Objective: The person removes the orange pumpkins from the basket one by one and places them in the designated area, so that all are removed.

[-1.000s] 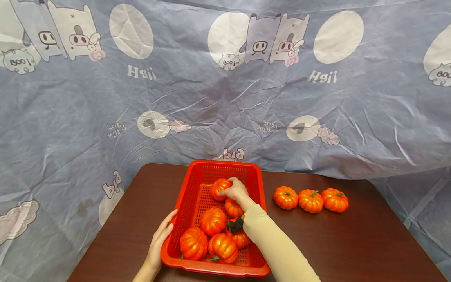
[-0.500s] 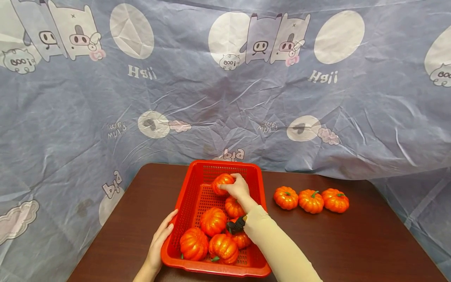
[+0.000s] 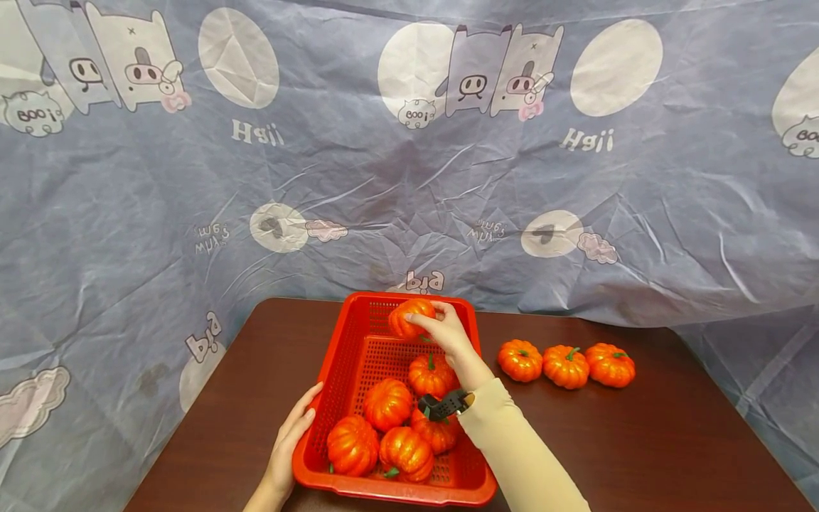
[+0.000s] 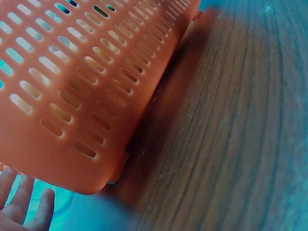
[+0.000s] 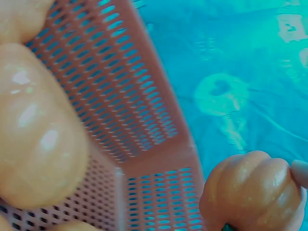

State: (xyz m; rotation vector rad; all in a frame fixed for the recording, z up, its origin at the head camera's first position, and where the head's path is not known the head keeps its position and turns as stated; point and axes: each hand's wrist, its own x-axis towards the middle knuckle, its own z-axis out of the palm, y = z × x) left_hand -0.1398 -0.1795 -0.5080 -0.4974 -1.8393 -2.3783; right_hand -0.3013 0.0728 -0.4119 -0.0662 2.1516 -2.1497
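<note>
In the head view, my right hand (image 3: 453, 334) grips a small orange pumpkin (image 3: 404, 321) between thumb and fingers, over the far end of a red plastic basket (image 3: 390, 488). The right wrist view shows this held pumpkin (image 5: 252, 192) with one fingertip on its side. My left hand (image 3: 284, 444) rests against the basket's left side, fingers fairly straight along it; its fingers (image 4: 21, 197) show beside the basket's wall in the left wrist view. Several pumpkins lie in the basket's near and right part, among them one with an upright green stem (image 3: 430, 377).
Three more pumpkins stand in a row on the brown table (image 3: 614, 441) right of the basket, the middle one (image 3: 566, 368) with a curved green stem. A printed grey-blue cloth (image 3: 397, 185) hangs behind the table. A black strap (image 3: 444, 405) sits at my right wrist.
My right hand has lifted the pumpkin up and slightly right, toward the basket's far end, uncovering the stemmed pumpkin below. My left hand and the basket have stayed put.
</note>
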